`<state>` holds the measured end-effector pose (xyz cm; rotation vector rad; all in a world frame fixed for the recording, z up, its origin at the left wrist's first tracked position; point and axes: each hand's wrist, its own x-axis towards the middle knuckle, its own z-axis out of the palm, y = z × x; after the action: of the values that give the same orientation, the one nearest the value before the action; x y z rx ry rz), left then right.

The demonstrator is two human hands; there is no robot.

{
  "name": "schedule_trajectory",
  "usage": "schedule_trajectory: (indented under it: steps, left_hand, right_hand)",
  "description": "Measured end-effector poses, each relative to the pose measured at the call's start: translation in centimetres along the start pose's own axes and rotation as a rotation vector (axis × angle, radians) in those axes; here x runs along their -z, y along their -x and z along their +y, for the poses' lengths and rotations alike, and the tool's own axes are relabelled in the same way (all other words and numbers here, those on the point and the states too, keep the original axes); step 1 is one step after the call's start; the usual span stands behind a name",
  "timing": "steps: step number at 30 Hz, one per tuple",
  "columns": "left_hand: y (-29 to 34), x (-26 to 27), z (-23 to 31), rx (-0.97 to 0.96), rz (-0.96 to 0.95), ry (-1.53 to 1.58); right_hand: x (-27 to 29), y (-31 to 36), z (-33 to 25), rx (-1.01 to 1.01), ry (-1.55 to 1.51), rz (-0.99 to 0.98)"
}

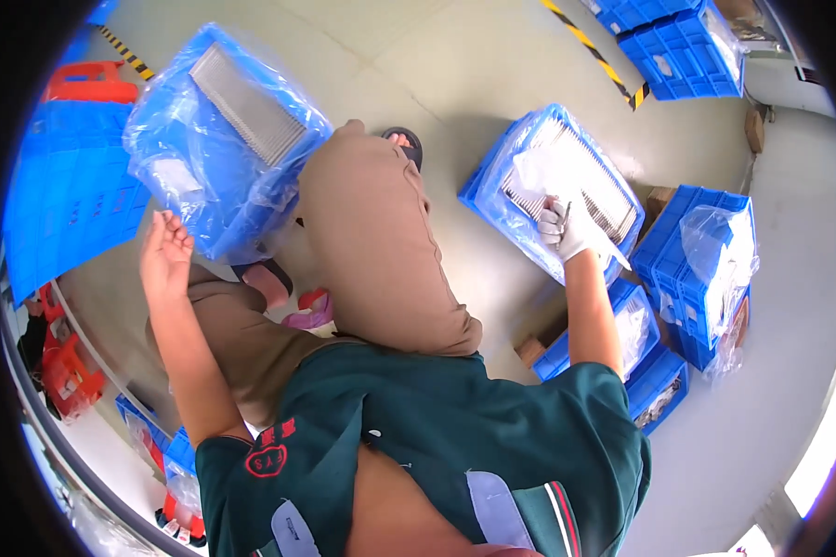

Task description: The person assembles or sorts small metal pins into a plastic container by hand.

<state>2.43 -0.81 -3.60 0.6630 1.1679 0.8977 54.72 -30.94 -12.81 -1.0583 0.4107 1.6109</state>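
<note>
My left hand (167,251) is bare and raised beside the near edge of a plastic-lined blue crate (186,121). Its fingers curve loosely, with nothing seen in them. A block of grey, closely stacked thin metal parts (246,104) lies in that crate. On the right, my right hand (567,229) wears a white glove and is over a second lined blue crate (492,181). Its fingers close on a thin metal piece (568,212), whose exact kind I cannot make out. Rows of thin metal parts (613,215) fill this crate, partly washed out by glare.
Stacked blue crates stand at the left (74,200), far right (678,56) and right (697,269). Red stools (70,376) are at the left edge. My knee (372,232) rises between the two lined crates. Yellow-black tape (585,42) marks the floor.
</note>
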Motion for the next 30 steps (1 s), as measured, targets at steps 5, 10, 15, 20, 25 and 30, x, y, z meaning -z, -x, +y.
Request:
schedule_trajectory:
  steps: [5,10,15,20,25,30]
  left_hand:
    - [6.0,-4.7,0.3,-0.148,-0.01,0.035]
    - [14.3,-12.3,-0.9,-0.632,-0.086,-0.133]
    - [16.1,-15.0,1.0,-1.453,-0.208,-0.595]
    - [12.6,-9.4,-0.2,-1.135,0.005,-0.698]
    - [12.4,-6.9,-0.1,-0.949,0.068,-0.639]
    - [11.2,-6.2,-0.7,-0.958,0.137,-0.605]
  right_hand:
    - [-13.6,1.4,3.3,0.136,0.058,-0.014]
    - [-24.5,2.7,9.1,0.285,0.336,-0.239]
    - [-30.9,1.2,18.5,0.621,0.555,-0.646]
    - [-33.6,2.9,23.5,0.135,0.706,-0.513]
    - [-34.7,2.3,25.5,0.001,0.732,-0.593]
    - [-35.6,1.3,26.8,-0.197,0.404,-0.551]
